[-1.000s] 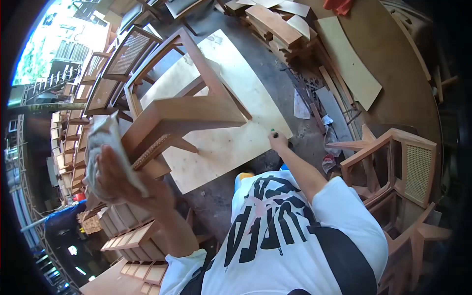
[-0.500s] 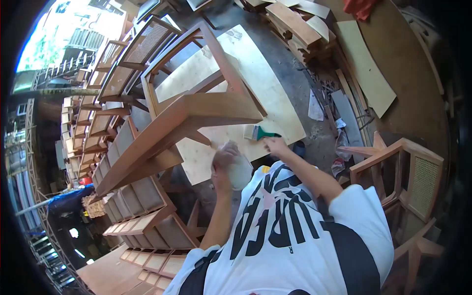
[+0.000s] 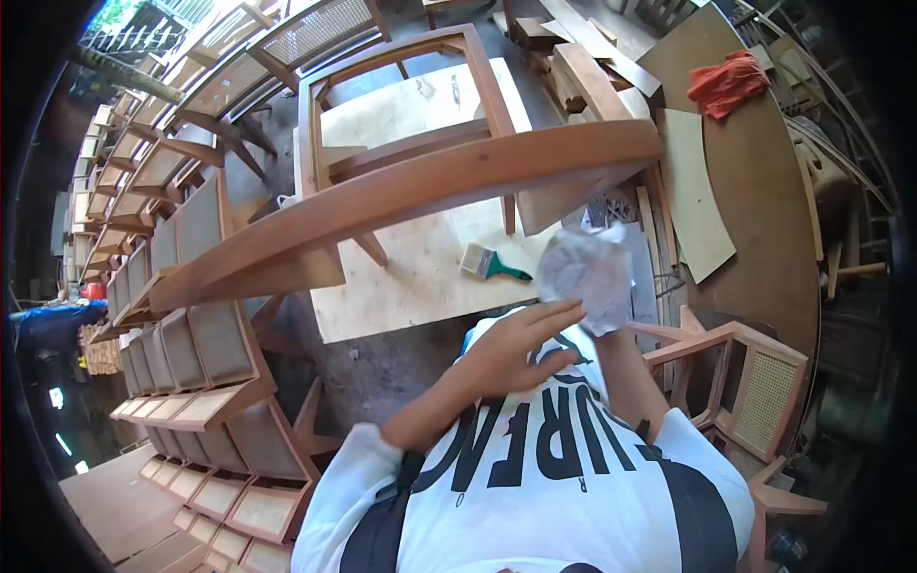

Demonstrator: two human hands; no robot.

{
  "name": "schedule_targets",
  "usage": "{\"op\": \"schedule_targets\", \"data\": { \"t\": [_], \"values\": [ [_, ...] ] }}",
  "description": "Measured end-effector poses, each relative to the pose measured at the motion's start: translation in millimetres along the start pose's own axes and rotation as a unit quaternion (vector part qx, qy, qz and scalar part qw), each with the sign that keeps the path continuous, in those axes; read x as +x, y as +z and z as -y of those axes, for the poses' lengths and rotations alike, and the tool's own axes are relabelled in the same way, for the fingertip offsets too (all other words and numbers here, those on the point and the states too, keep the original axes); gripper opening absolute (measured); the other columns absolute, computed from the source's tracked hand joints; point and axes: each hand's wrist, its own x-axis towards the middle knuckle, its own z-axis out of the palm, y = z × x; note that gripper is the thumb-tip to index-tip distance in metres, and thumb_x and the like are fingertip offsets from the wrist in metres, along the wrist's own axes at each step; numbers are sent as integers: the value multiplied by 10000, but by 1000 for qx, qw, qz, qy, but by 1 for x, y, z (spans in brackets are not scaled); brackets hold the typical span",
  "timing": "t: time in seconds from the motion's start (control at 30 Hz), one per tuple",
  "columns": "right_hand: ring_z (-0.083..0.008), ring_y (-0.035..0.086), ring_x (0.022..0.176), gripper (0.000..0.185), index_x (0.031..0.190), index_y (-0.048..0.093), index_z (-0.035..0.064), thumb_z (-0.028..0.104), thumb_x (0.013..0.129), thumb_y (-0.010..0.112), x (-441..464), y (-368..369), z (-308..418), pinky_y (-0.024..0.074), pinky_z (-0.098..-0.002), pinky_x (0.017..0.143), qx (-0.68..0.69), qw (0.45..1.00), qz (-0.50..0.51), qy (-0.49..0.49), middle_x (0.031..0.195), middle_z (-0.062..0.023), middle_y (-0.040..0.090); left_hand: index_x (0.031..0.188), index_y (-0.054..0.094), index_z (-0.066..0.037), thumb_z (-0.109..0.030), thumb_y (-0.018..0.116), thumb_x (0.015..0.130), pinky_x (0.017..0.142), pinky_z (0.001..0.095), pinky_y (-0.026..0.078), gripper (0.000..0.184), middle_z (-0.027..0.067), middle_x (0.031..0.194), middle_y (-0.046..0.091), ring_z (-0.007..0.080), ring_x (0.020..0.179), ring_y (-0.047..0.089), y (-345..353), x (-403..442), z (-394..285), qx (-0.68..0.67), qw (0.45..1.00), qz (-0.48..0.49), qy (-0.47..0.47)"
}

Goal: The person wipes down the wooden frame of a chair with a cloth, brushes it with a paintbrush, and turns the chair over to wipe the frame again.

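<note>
My right hand (image 3: 619, 346) holds up a crumpled whitish wad (image 3: 585, 272), perhaps cloth or plastic, which hides most of its fingers. Just left of that wad, my left hand (image 3: 527, 350) is open in front of my shirt, thumb and fingers apart, with nothing in it. Beyond both hands, a paintbrush (image 3: 494, 264) with a green handle and pale bristles lies on the plywood sheet (image 3: 420, 286). A wooden chair frame (image 3: 411, 196) with a long curved rail stands over that sheet, its legs resting there.
Rows of chairs with grey panels (image 3: 196, 353) fill the left side. At right are a chair with a woven cane panel (image 3: 767, 401) and a brown board (image 3: 764, 191) bearing a red cloth (image 3: 728, 84). Stacked timber (image 3: 587, 76) lies at the back.
The whitish wad has passed from my left hand to my right and moved rightward. My right hand has let go of the paintbrush. My left hand has opened, and the view has turned.
</note>
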Motion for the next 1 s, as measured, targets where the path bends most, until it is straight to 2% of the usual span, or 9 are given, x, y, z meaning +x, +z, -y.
{"op": "schedule_targets", "data": {
  "t": [0.13, 0.2, 0.3, 0.47, 0.57, 0.63, 0.73, 0.9, 1.0],
  "values": [
    [-219, 596, 1106, 550, 1350, 475, 84, 466, 962, 400, 34, 87, 42, 506, -386, 937, -172, 955, -213, -116, 1209, -113, 593, 1027, 660, -9, -159, 681, 856, 705, 436, 577, 228, 148, 895, 704, 319, 820, 693, -80, -27, -87, 65, 954, -245, 161],
    [-231, 607, 1094, 570, 1306, 498, 77, 505, 933, 444, 70, 106, 72, 510, -373, 910, -160, 985, -3, -63, 1211, -109, 596, 1058, 544, -52, -192, 552, 919, 577, 424, 541, 197, 116, 911, 622, 269, 687, 609, -99, -28, -98, 142, 860, -393, 291],
    [-228, 605, 1071, 568, 1236, 538, 67, 533, 914, 486, 72, 95, 68, 505, -369, 884, -89, 981, 161, -66, 1187, -98, 598, 1230, 531, 53, -329, 245, 1014, 900, 511, 498, 524, 241, 1123, 616, 378, 996, 625, -180, -48, -124, 307, 817, -355, 334],
    [-203, 619, 956, 395, 1185, 577, 26, 332, 954, 481, 96, 54, 11, 503, -357, 841, -260, 952, -81, -137, 1102, -98, 617, 1287, 521, 106, -516, 225, 1015, 1091, 432, 385, 740, 287, 1229, 603, 343, 1157, 606, -188, 46, -117, 362, 865, -341, 70],
    [-206, 630, 873, 456, 1135, 611, -7, 382, 983, 429, 112, -129, -21, 496, -356, 824, -505, 829, -180, 162, 972, -99, 654, 1132, 610, 110, -537, 331, 1005, 947, 392, 438, 716, 210, 1023, 674, 260, 932, 641, -166, 93, -113, 328, 880, -169, -299],
    [-212, 637, 831, 476, 1088, 635, -18, 400, 981, 433, 134, -199, 0, 497, -365, 807, -479, 757, -201, 397, 903, -106, 675, 871, 682, 64, -499, 439, 977, 790, 320, 438, 623, 135, 824, 679, 229, 816, 622, -121, 135, -103, 425, 766, -388, -286],
    [-247, 665, 841, 404, 1094, 642, -4, 334, 981, 451, 160, -177, 39, 516, -405, 765, -323, 891, -249, 201, 973, -142, 688, 923, 665, 67, -398, 493, 969, 729, 304, 436, 498, 115, 727, 659, 173, 724, 604, -149, 135, -113, 309, 819, -306, -376],
    [-364, 497, 1273, 457, 1343, 517, 34, 183, 912, 539, 145, 30, 114, 363, -425, 1088, -407, 899, 110, -118, 1294, -207, 567, 977, 656, 64, -421, 531, 972, 691, 241, 416, 501, 102, 709, 651, 137, 695, 603, -162, 135, -108, 279, 808, -331, -400],
    [-363, 362, 1395, 555, 1459, 365, 9, 157, 945, 513, 134, 15, 93, 257, -440, 1157, -497, 788, 324, -166, 1489, -224, 392, 997, 659, 57, -390, 512, 994, 696, 246, 428, 471, 90, 717, 647, 136, 707, 614, -165, 131, -109, 307, 792, -336, -407]
  ]
}}
